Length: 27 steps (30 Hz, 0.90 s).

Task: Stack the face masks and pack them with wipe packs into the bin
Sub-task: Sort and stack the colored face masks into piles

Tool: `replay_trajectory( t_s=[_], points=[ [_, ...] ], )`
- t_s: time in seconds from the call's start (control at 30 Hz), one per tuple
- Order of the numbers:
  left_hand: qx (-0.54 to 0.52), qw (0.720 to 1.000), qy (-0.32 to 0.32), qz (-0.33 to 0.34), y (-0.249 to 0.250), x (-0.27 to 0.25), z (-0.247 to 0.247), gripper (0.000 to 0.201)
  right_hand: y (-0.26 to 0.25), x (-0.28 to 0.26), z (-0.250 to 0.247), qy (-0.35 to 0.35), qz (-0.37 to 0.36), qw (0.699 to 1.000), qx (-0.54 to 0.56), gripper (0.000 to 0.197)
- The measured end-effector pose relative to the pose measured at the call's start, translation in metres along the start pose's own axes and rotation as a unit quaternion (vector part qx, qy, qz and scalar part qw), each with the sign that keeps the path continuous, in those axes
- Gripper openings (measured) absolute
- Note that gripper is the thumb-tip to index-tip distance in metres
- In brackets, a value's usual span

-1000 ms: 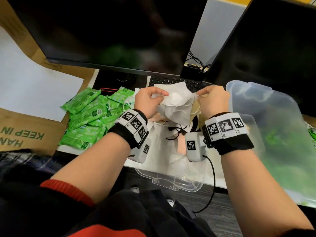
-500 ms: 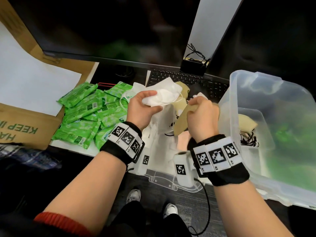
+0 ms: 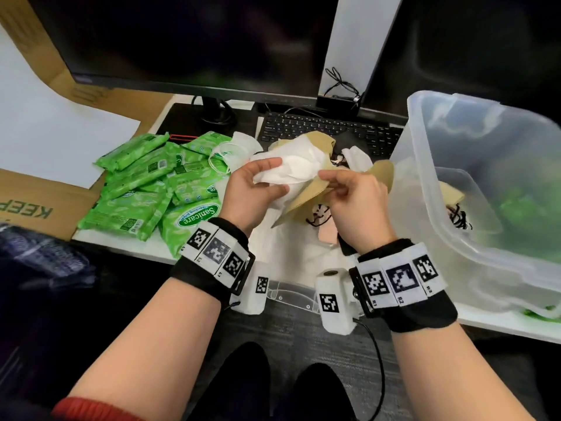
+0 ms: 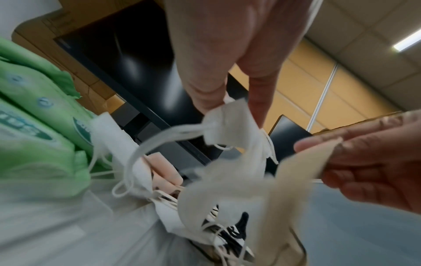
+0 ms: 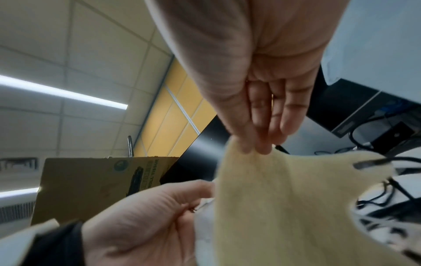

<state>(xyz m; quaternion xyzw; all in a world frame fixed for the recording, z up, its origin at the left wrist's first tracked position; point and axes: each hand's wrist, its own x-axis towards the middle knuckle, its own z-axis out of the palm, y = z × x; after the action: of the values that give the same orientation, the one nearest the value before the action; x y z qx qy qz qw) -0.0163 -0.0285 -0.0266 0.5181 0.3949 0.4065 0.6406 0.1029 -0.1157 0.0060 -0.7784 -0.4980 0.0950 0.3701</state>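
Above the near edge of the worktop (image 3: 127,244), the left hand (image 3: 252,192) grips a crumpled white mask (image 3: 291,171), thumb on top and fingers curled under it. The right hand (image 3: 355,205) pinches the edge of a tan mask (image 3: 306,202) between thumb and fingertips (image 5: 257,144); the two masks touch and partly overlap between the hands. More masks lie in a loose heap (image 3: 291,253) on the worktop right under the hands, their black and white ear loops tangled together. The green wipe packs (image 3: 142,183) are spread to the left of the heap. The clear bin (image 3: 425,141) stands to the right, with one tan mask (image 3: 452,192) already inside and something green showing blurred through its wall.

The masks look very light, soft and floppy; they sag and fold wherever they are not held, so they will not stack flat unaided. The safest hold is probably a pinch on the folded body edge, as the right hand has now, with the other hand flattening. The ear loops are likely to snag on neighbouring masks and drag them along. The wipe packs look heavier, slick-wrapped and squashy, best taken across the middle.
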Motion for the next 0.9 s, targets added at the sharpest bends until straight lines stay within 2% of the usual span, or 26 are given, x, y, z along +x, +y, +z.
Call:
replay_trajectory(
  t_s=[0.13,0.27,0.4,0.57,0.73,0.83,0.9],
  points=[
    [-0.016,1.000,-0.001,0.022,-0.013,-0.016,-0.008,0.040,0.016,-0.024,0.005,0.017,-0.036,0.999,0.000,0.018],
    [-0.020,0.999,-0.012,0.029,-0.020,-0.027,-0.013,0.039,0.028,-0.040,0.006,0.045,-0.066,0.997,-0.006,0.011],
    [-0.011,0.999,-0.022,0.025,-0.020,-0.034,-0.017,0.039,0.032,-0.045,0.008,0.001,-0.071,0.997,0.032,0.002],
    [0.004,0.997,-0.056,0.045,-0.016,-0.041,-0.015,0.040,0.034,-0.036,0.012,-0.013,-0.075,0.995,0.072,0.010],
    [0.027,0.996,-0.078,0.040,-0.017,-0.046,-0.014,0.039,0.038,-0.029,0.012,-0.050,-0.055,0.985,0.158,0.021],
    [0.041,0.995,-0.078,0.048,-0.017,-0.046,-0.017,0.043,0.034,-0.024,0.013,-0.017,-0.043,0.985,0.167,0.014],
    [0.051,0.994,-0.071,0.068,-0.017,-0.045,-0.022,0.049,0.030,-0.020,0.017,0.011,-0.023,0.983,0.182,0.016]
  ],
)
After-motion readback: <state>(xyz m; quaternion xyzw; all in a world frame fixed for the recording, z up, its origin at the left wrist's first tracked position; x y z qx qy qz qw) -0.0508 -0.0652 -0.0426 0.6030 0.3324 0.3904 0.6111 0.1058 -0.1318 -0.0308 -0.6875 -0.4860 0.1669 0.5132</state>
